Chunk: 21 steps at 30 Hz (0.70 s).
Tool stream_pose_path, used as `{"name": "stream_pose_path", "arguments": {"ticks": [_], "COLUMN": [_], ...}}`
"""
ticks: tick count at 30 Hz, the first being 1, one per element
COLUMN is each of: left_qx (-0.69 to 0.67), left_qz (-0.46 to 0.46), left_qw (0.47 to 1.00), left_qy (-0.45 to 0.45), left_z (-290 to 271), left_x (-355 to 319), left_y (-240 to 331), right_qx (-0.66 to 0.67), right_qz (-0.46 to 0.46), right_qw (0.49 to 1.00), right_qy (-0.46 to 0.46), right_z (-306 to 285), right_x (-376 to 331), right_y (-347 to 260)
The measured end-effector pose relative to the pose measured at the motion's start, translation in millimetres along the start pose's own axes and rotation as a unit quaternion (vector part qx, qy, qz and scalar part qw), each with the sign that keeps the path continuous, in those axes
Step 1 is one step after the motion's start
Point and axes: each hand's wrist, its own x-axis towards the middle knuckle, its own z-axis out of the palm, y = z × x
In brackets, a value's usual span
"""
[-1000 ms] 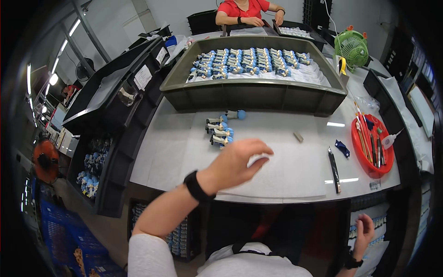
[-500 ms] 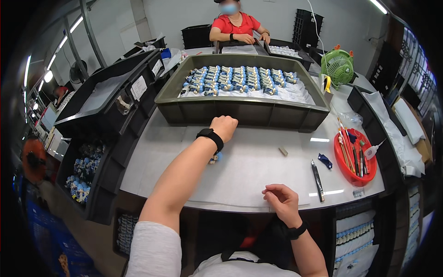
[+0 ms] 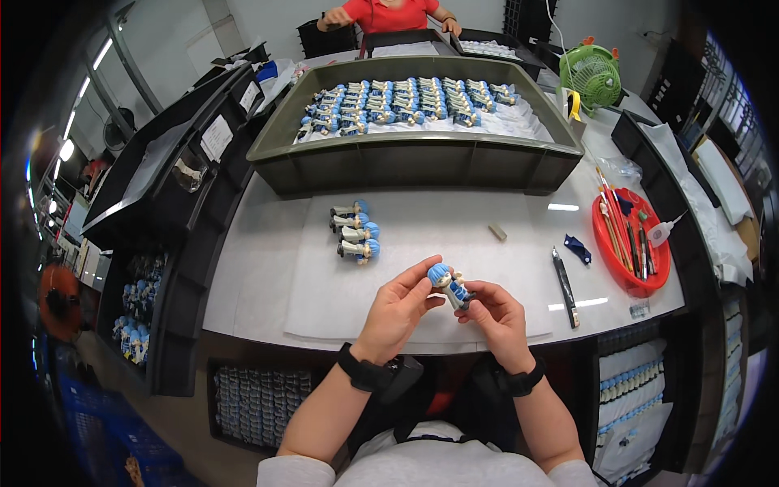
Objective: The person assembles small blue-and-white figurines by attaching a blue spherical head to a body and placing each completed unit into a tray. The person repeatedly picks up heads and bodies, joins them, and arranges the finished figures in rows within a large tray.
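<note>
- I hold a small blue-capped figurine (image 3: 448,286) between both hands, just above the near edge of the white table (image 3: 268,276), in front of the big grey tray (image 3: 414,158).
- My left hand (image 3: 399,308) is closed around the figurine from the left, thumb and fingertips pinching near its round blue head.
- My right hand (image 3: 495,312) grips the body end from the right, fingers curled in; I think the fingertips touch the legs, though the view is too small to be sure.
- The figurine lies tilted, head toward the tray and up-left, feet toward my right hand.
- Each wrist wears a black band.
- Between my hands and the tray, 4 more figurines (image 3: 355,231) lie in a short stack-like column on the table, heads pointing right, close to one another.
- The tray itself is filled with rows of the same blue-and-white figurines on a white lining.
- Right of the tray's near corner, a small beige block (image 3: 497,232) lies alone on the table.
- Further right of it sit a dark blue scrap (image 3: 578,248) and a black pen-like tool (image 3: 565,277).
- A red round dish (image 3: 629,243) with brushes stands near the table's right edge, well right of the tray.
- A green fan (image 3: 594,75) stands beside the tray's far right corner.
- Beyond the tray, a person in red (image 3: 388,14) works at the far side.
</note>
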Motion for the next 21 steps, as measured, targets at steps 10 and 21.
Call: {"name": "stream_pose_path", "arguments": {"ticks": [10, 21], "left_qx": [-0.03, 0.064], "left_qz": [0.031, 0.051], "left_qw": [0.998, 0.995], "left_qy": [0.044, 0.061], "left_z": [-8.4, -11.7], "left_x": [2.2, -2.3], "left_y": [-39.6, -45.7], "right_qx": [-0.015, -0.096], "right_qz": [-0.001, -0.068], "right_qw": [1.0, 0.992], "right_qy": [0.009, 0.052], "right_z": [7.3, 6.1], "right_x": [-4.1, -5.9], "right_y": [5.5, 14.2]}}
